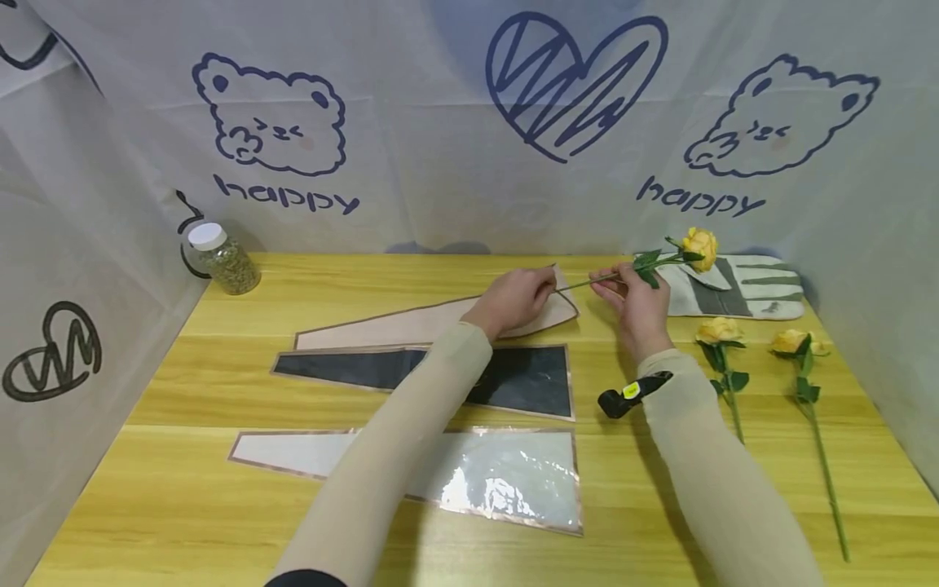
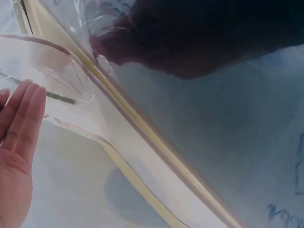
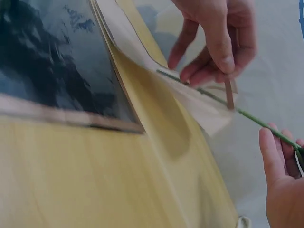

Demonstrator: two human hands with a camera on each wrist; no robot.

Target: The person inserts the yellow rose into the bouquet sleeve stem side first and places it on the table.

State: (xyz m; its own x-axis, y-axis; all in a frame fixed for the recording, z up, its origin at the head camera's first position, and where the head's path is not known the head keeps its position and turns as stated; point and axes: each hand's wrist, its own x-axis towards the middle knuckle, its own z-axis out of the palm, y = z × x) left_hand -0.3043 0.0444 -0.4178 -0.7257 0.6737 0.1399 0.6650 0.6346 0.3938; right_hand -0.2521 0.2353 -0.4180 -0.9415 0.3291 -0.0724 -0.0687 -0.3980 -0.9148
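My left hand [image 1: 513, 300] pinches the edge at the wide end of a pale pink flower sleeve [image 1: 411, 316] and holds its mouth apart. In the right wrist view the left thumb and fingers [image 3: 221, 52] grip the sleeve's brown border. My right hand [image 1: 641, 303] holds a yellow artificial rose [image 1: 700, 249] by its green stem, bloom pointing right. The stem's lower end [image 2: 61, 99] lies within the sleeve's mouth, seen through clear film in the left wrist view. Below the pink sleeve lie a black sleeve [image 1: 528, 383] and a white one [image 1: 506, 481] with a clear front.
Two more yellow roses, one [image 1: 722, 334] beside the right forearm and another [image 1: 807, 367], lie on the wooden table [image 1: 176, 489]. Behind the right hand are white-and-grey gloves [image 1: 770, 285]. A jar with a white lid [image 1: 227, 259] stands back left. Drawn-on cloth surrounds the table.
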